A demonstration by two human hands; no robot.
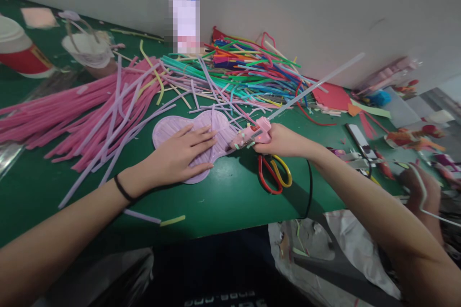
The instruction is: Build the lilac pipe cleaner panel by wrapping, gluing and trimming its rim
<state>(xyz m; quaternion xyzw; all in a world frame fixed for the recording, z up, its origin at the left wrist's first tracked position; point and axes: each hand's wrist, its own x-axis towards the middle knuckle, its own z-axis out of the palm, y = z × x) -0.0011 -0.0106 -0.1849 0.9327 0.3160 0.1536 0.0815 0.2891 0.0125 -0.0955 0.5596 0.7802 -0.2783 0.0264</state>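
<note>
My left hand (187, 153) lies flat with its fingers spread on a lilac rounded piece (173, 127) covered in pipe cleaners. A single lilac pipe cleaner (212, 129) runs across that piece beside my fingertips. My right hand (284, 140) is wrapped round a pink hot glue gun (262, 127). Its nozzle points left, at the right edge of the lilac piece; whether it touches is unclear. A long translucent glue stick (320, 84) sticks out of the gun's back. Below my right hand lie scissors (275, 175) with red and yellow handles, their blades hidden.
Pink pipe cleaners (90, 100) spread over the left, and a multicoloured heap (252, 72) lies against the wall. A red-and-white cup (25, 53) and a small basket (88, 48) stand at back left. Another person's hand (421, 182) is at far right. A black cord (309, 192) crosses the table's front edge.
</note>
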